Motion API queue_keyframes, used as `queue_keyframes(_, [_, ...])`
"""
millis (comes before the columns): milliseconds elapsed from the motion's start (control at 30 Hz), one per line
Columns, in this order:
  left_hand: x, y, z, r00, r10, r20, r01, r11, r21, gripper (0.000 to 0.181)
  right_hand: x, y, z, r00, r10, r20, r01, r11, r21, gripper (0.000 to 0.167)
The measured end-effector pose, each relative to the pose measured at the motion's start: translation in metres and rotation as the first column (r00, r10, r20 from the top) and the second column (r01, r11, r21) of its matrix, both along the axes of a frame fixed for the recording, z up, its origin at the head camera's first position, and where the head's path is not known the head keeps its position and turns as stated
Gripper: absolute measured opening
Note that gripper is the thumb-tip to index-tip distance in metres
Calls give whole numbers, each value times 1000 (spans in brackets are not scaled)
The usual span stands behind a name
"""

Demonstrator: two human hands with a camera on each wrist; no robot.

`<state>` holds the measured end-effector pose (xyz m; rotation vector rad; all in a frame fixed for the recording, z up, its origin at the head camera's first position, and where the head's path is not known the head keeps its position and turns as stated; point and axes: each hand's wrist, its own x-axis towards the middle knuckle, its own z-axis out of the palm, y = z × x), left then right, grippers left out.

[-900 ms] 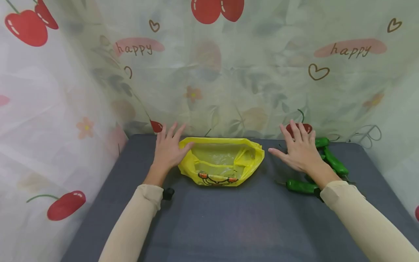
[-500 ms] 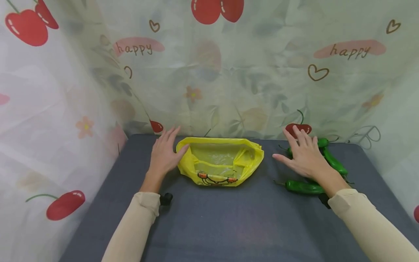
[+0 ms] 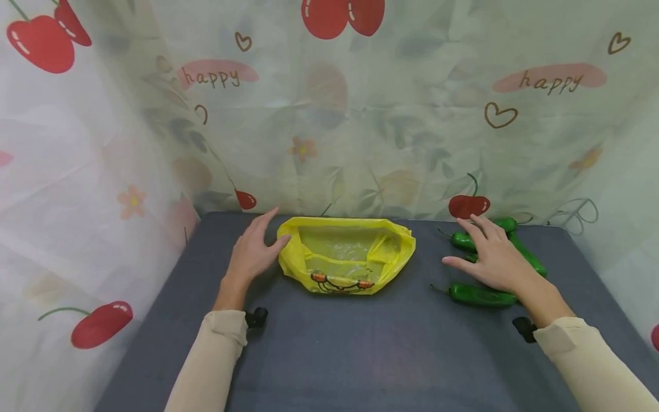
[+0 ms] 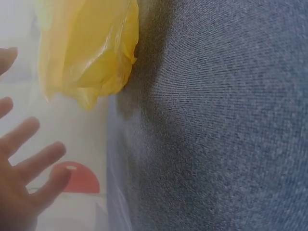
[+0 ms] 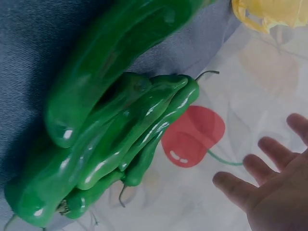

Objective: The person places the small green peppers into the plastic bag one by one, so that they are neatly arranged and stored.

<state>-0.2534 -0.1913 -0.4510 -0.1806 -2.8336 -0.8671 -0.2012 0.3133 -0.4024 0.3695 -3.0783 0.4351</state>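
A yellow plastic bag (image 3: pixel 296 260) stands with its mouth wide at the middle back of the table. Beside its left end is my left hand (image 3: pixel 249 254), fingers spread and holding nothing; in the left wrist view the hand (image 4: pixel 24 178) appears apart from the bag (image 4: pixel 91 53). Several green peppers (image 3: pixel 476 294) lie at the back right. Over them hovers my right hand (image 3: pixel 494 257), empty, with its fingers apart, hiding part of the pile. The right wrist view shows the peppers (image 5: pixel 130 130) heaped together, clear of the right hand (image 5: pixel 274 192).
The dark grey tabletop (image 3: pixel 360 355) spreads in front of the bag. A patterned cloth (image 3: pixel 360 114) hangs behind the table and along its sides. Each wrist carries a small black device, one at the left wrist (image 3: pixel 256 317) and one at the right (image 3: pixel 525 329).
Both hands have drawn back toward the near side, the left one also shifting left and the right one shifting right. The bag and peppers lie as before.
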Motion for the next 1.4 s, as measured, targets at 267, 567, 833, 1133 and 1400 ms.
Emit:
queue_keyframes(267, [4,-5,-5,996,-8,91,-1,995,100,73,10,10,-7,999,-45,27,44,999,19,104])
queue_keyframes(567, [2,-10,-14,990,-81,119,51,971,234,73,19,15,-21,997,-50,64,54,997,-56,105])
queue_keyframes(833, [0,-10,-29,990,-75,121,27,934,355,73,35,30,-30,993,-86,85,97,986,-136,105])
queue_keyframes(1133, [5,-12,-38,993,-83,86,37,897,440,67,47,45,-37,994,-93,53,101,981,-167,101])
queue_keyframes(1400, [4,-16,-42,980,-159,116,73,841,537,65,54,50,-40,997,-79,24,82,978,-190,90])
